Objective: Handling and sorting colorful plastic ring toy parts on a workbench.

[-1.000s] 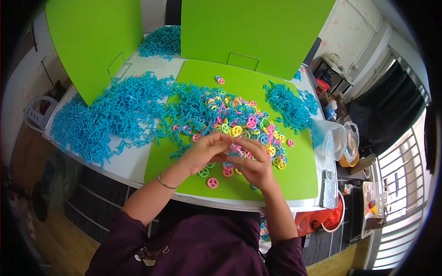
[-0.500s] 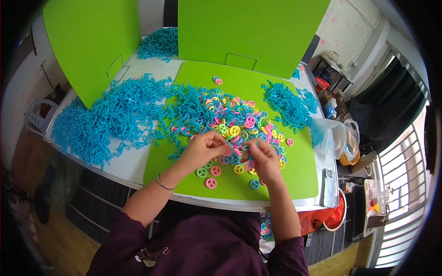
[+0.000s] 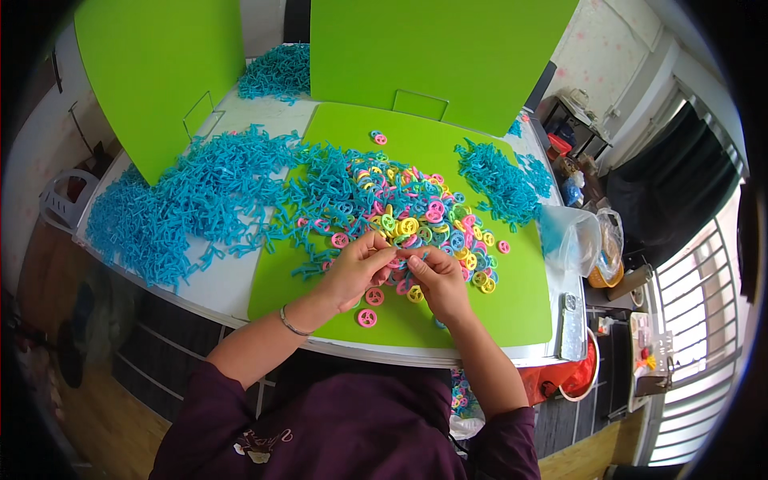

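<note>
Over the front of the wheel pile, my left hand [image 3: 352, 274] and my right hand [image 3: 442, 286] meet fingertip to fingertip. Both are closed in a pinch; what lies between the fingers is small and mostly covered. Pink shows near the fingertips, but whether it is held or lies in the pile behind I cannot tell. Around them spread small spoked plastic wheels in pink, yellow, green and blue, among them a yellow wheel [image 3: 408, 226] and a pink wheel [image 3: 366, 318] by my left wrist. Blue forked plastic pieces [image 3: 324, 180] mix into the pile's left side.
A bright green mat [image 3: 512, 312] covers the white table's middle. Large heaps of blue pieces [image 3: 216, 184] lie left, with another heap [image 3: 500, 184] at right. Upright green boards [image 3: 440, 56] stand behind. A clear plastic bag [image 3: 570, 240] and a phone-like slab [image 3: 573, 328] are at the right edge.
My hands have come together, the right one moving left and its fingers turning toward the left fingertips. The blue piece and pink wheel seen at my right hand are now hidden from sight.
</note>
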